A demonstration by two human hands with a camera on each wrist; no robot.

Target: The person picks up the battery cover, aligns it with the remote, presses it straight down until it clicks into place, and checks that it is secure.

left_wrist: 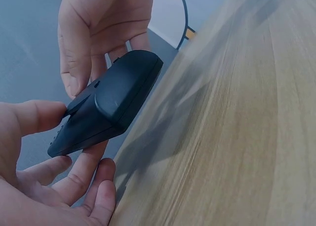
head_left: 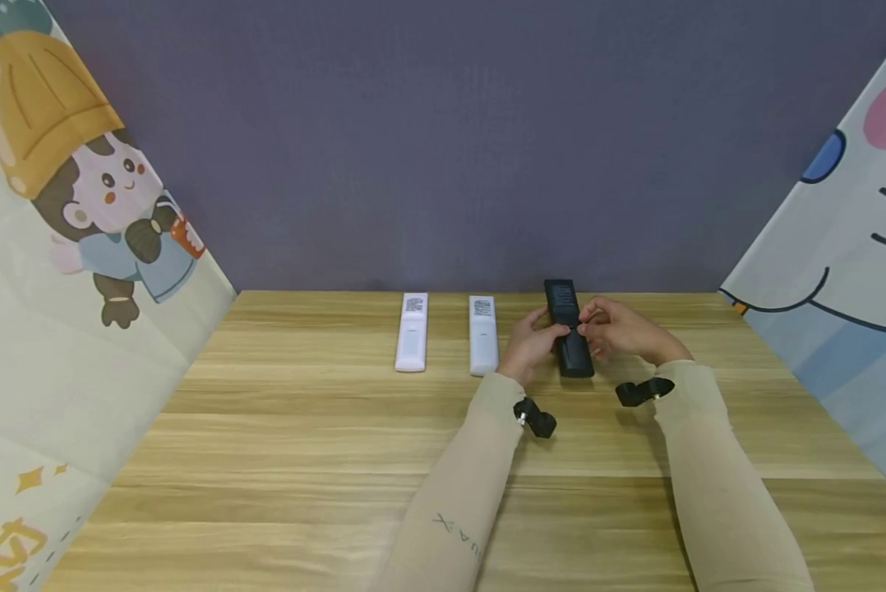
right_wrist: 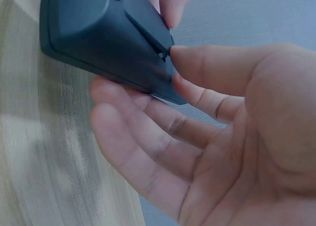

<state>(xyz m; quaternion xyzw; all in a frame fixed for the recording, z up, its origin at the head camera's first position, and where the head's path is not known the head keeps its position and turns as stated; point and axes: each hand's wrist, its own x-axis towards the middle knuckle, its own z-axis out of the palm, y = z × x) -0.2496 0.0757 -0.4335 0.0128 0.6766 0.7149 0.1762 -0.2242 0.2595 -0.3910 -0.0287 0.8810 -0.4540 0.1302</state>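
Both hands hold a black remote control (head_left: 576,359) with its back turned up, at the right of the table's far part. My left hand (head_left: 528,344) grips its left side, thumb on the back and fingers underneath. From the other side my right hand (head_left: 626,330) pinches it, with the thumb at the edge of the battery cover (right_wrist: 147,25) and fingers curled below. In the right wrist view that cover stands slightly raised from the body at one end. The left wrist view shows the remote's rounded end tilted above the wood. What lies under the cover is hidden.
Two white remote controls, one farther left (head_left: 411,333) and one nearer my left hand (head_left: 483,335), lie back up on the wooden table (head_left: 265,460). A dark grey panel (head_left: 443,148) rises behind the table's far edge, and printed cloths flank both sides.
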